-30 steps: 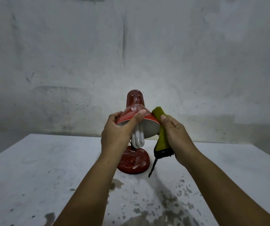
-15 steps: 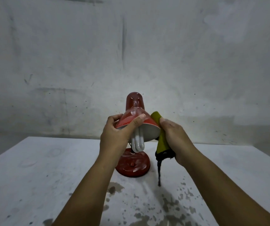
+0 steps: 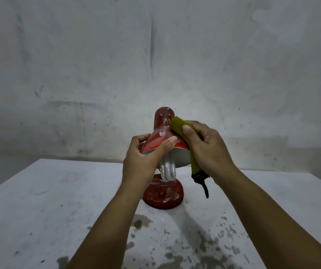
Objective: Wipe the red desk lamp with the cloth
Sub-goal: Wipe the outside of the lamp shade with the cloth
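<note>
The red desk lamp (image 3: 163,195) is standing on the counter (image 3: 39,210), its shade tilted toward the person. The left hand (image 3: 142,162) is gripping the shade's rim, thumb on top, likely bracing it so wiping pressure is not swinging the head. The right hand (image 3: 208,150) is pinching the folded green cloth (image 3: 179,126), pressing its upper end where shade meets neck, while its dark tail is hanging free beside the bulb (image 3: 167,170). Compared with a second ago, the cloth is sitting higher, having climbed from the rim's edge toward the neck.
</note>
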